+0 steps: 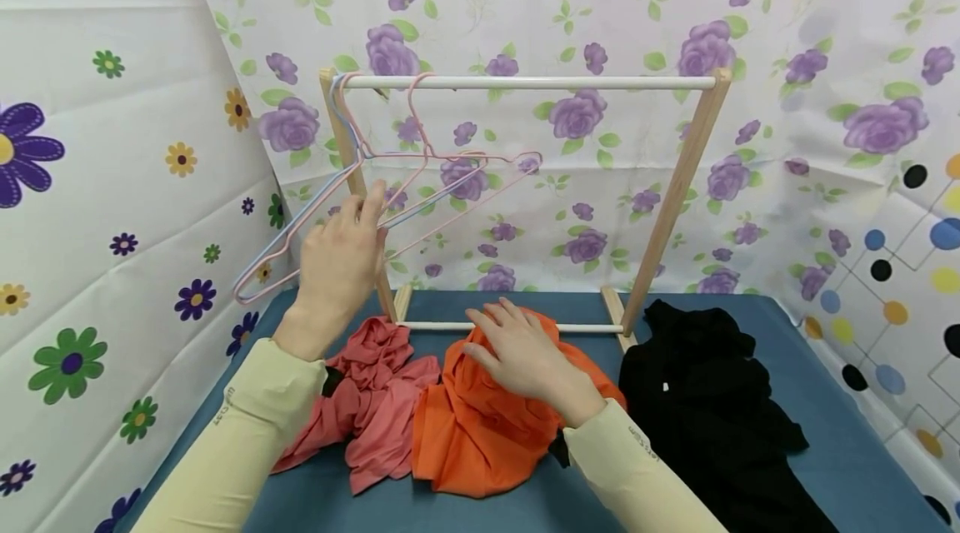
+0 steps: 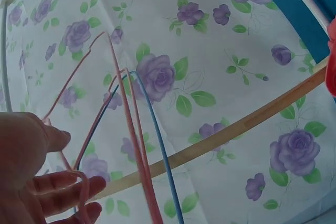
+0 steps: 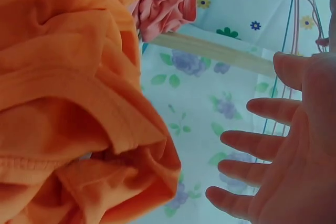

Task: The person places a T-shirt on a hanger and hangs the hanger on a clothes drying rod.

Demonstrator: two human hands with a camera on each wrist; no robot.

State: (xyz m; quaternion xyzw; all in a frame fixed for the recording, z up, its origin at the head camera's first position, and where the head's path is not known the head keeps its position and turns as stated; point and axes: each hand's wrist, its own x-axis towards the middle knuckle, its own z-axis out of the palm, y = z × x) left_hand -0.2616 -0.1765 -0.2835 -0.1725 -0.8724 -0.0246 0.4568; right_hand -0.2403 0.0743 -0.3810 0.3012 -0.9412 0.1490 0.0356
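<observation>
Three wire hangers hang at the left end of the rack's white rail (image 1: 540, 83): a blue hanger (image 1: 288, 221), a pink hanger (image 1: 306, 216) close against it, and another pink hanger (image 1: 468, 221) a little to the right. My left hand (image 1: 341, 258) is at the right-hand pink hanger; in the left wrist view its thumb and fingers stand apart around the wire, without a visible pinch. Over a crumpled orange garment (image 1: 480, 433) my right hand (image 1: 521, 350) is held with fingers spread; the right wrist view shows a gap between palm and cloth.
A bunched pink garment (image 1: 393, 425) lies left of the orange one, and a black garment (image 1: 705, 400) lies at the right. The rack's wooden posts (image 1: 678, 196) rise from the blue table surface (image 1: 832, 400). Flowered sheets (image 1: 600, 25) surround the table.
</observation>
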